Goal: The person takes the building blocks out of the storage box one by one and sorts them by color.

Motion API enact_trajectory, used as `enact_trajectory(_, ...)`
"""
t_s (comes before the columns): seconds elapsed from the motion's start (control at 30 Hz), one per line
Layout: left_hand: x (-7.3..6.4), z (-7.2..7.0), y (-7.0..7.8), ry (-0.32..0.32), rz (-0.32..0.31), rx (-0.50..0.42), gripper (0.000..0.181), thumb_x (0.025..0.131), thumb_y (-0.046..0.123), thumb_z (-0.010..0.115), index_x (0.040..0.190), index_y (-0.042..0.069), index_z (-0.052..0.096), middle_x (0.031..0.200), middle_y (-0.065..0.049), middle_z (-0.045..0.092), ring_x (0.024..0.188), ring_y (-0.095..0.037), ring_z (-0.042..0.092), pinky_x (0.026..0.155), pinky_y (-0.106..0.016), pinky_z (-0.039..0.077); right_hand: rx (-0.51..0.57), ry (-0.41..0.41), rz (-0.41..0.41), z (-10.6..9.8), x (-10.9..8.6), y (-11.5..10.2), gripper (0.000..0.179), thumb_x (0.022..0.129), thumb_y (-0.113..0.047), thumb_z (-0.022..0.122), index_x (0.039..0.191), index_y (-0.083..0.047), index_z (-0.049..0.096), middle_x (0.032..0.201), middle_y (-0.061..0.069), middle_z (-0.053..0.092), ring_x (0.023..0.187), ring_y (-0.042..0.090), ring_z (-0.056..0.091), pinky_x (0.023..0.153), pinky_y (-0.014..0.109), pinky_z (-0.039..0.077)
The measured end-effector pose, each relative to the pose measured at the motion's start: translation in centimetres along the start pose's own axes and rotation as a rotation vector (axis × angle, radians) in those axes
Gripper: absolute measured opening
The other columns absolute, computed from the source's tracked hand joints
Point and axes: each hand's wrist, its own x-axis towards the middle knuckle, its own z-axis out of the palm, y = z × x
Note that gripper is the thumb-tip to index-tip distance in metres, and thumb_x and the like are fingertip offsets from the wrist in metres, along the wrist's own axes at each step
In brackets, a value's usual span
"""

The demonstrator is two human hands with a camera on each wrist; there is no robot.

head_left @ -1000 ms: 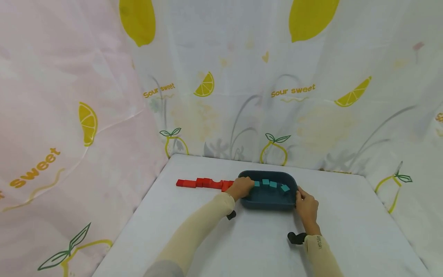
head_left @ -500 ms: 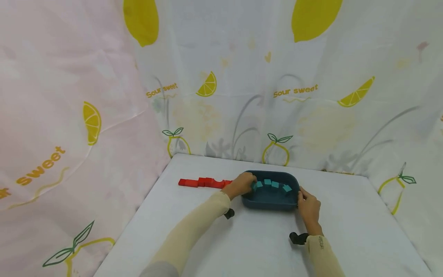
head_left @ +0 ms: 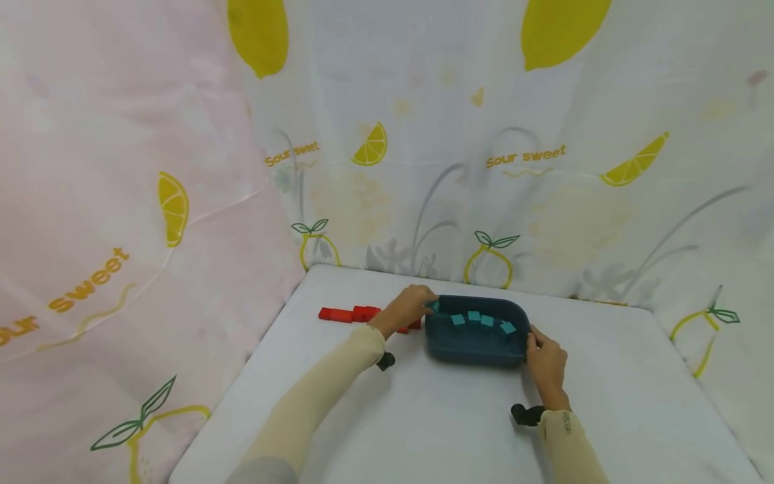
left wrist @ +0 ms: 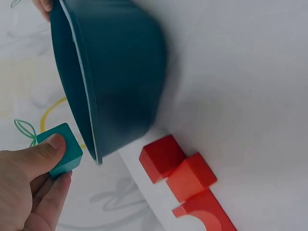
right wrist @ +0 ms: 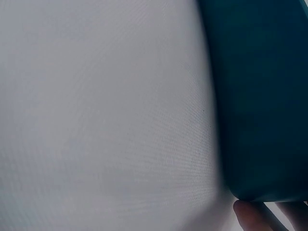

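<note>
Head view — a teal cube (head_left: 433,306) is pinched between the thumb and fingers of the left hand (head_left: 406,308), near the left rim of a dark blue tub (head_left: 474,354). The tub, set on the table (head_left: 447,423), is gripped at its right end by the right hand (head_left: 547,359). Four more cubes (head_left: 486,321) are contained inside — red blocks (head_left: 341,315), partly hidden, are lined up to the left.

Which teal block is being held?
The teal cube-shaped block pinched in the left hand near the rim of the dark blue rounded rectangular basin; the other four lie inside it.
</note>
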Motion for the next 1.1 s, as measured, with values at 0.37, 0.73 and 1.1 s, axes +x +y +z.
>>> enact_trajectory(0.37,-1.5,0.1,-2.0,0.022,-0.020,0.044,0.031,0.084,0.010,0.077,0.114,0.006,0.073,0.100,-0.006,0.071,0.094,-0.018,0.064,0.084,-0.026,0.053,0.007,0.005,-0.008,-0.2,-0.2,-0.2,0.033,0.099,-0.010,0.052,0.128,0.003,0.060,0.111,0.025,0.065,0.083,0.033,0.063,0.064,0.041,0.050)
enact_trajectory(0.73,-3.0,1.1,-2.7,-0.053,-0.083,0.040,0.033,0.081,0.010,0.080,0.113,0.008,0.074,0.097,-0.004,0.070,0.087,-0.015,0.061,0.080,-0.022,0.052,0.013,-0.005,0.001,-0.4,-0.3,-0.6,0.033,0.100,-0.010,0.051,0.130,0.002,0.059,0.112,0.025,0.065,0.092,0.038,0.065,0.072,0.048,0.050)
enact_trajectory(1.1,-4.0,3.0,-3.0,-0.099,-0.126,-0.072,0.029,0.078,0.010,0.083,0.106,0.008,0.076,0.089,0.002,0.070,0.079,-0.011,0.059,0.074,-0.018,0.052,0.010,-0.002,0.008,-0.3,-0.1,-0.4,0.034,0.100,-0.012,0.051,0.130,0.001,0.060,0.112,0.024,0.066,0.081,0.032,0.065,0.058,0.029,0.046)
